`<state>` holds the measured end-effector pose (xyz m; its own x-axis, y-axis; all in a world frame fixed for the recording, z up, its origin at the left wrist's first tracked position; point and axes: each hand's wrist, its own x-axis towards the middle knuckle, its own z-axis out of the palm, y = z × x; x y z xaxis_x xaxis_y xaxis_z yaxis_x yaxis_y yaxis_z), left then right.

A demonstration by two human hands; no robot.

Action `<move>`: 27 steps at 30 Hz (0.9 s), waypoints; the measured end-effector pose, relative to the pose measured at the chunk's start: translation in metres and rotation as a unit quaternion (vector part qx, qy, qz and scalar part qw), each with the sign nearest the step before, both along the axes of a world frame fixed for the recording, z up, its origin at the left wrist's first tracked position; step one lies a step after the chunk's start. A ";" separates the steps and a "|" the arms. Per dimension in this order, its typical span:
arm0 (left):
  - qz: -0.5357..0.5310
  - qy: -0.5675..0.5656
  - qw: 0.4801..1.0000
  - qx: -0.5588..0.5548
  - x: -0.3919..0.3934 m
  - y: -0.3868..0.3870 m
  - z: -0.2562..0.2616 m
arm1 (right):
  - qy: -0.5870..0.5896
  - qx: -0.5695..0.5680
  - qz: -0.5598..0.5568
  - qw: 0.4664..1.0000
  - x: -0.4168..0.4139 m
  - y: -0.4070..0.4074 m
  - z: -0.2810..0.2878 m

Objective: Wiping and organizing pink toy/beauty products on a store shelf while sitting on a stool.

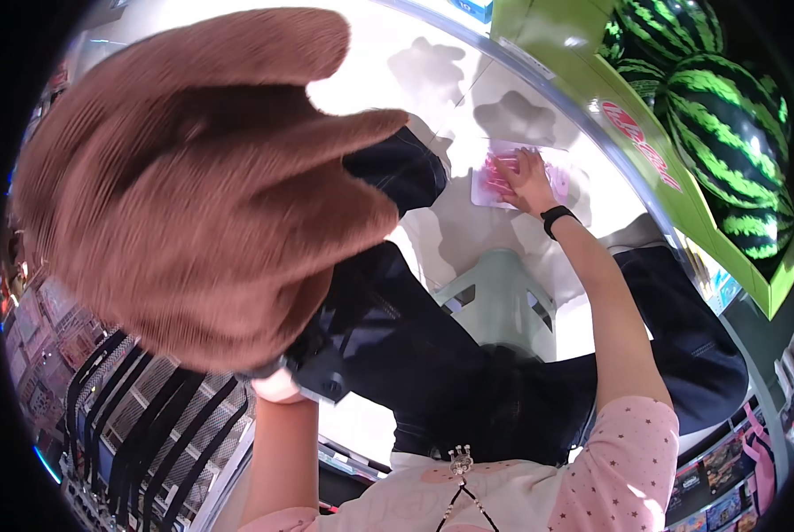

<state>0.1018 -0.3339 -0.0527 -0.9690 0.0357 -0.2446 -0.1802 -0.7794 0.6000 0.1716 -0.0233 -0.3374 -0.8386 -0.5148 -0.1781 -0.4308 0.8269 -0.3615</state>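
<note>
A large brown plush item [171, 219] with several finger-like lobes fills the upper left, close to the camera. My left forearm leads straight to it; a dark band with a device is at the wrist. The left hand itself is hidden by the plush, so its grip cannot be seen. My right hand [530, 181], with a black wristband, reaches down between my legs. Its thumb and fingers grip across a flat pink-and-clear package [560, 176] at floor level. The hand covers part of the package contents.
I am seated with knees apart; a pale green plastic stool [500, 299] is beneath me. At right, a bright green display bin [636, 153] holds watermelon-patterned balls [723, 126]. Racks with hanging black straps [151, 425] and packaged goods stand at lower left. Star-shaped shadows fall on the tiled floor [483, 236].
</note>
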 end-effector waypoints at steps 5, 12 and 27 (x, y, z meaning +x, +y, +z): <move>-0.036 0.072 0.992 0.098 -0.005 0.014 0.029 | 0.041 0.021 0.010 0.999 0.008 0.015 0.084; -0.191 0.127 0.906 0.355 -0.007 0.078 0.056 | 0.204 -0.138 -0.006 0.969 0.031 0.048 0.306; -0.307 -0.006 0.931 -0.195 0.062 0.223 0.057 | 0.258 -0.039 -0.107 0.959 0.092 0.073 0.386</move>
